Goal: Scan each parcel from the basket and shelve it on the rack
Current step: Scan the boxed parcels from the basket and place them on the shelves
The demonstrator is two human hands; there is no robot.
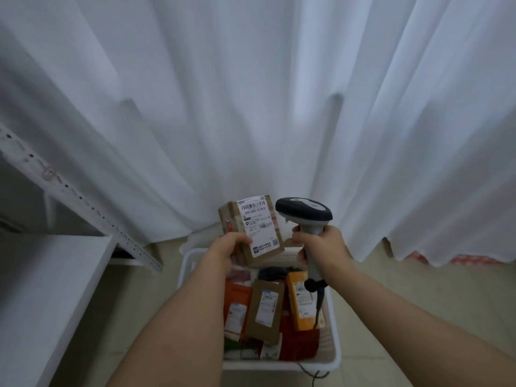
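While the left hand (229,244) grips a brown labelled cardboard parcel (251,227) mid-frame, the right hand (321,241) clutches the grey handheld scanner (304,212) — scanning step; next, aim at the barcode.

The white plastic basket (186,265) is packed nearly wall to wall with brown, orange and red parcels (265,310), leaving little gap between them. Above its far edge, the held brown cardboard box (251,229) and grey handheld scanner (305,216) crowd together. The white metal rack's slanted perforated post (83,199) bars the left; its white shelf board (42,289) lies bare.

Brown cardboard parcel (252,229), white label up, held tilted above the white basket (333,356) of parcels.
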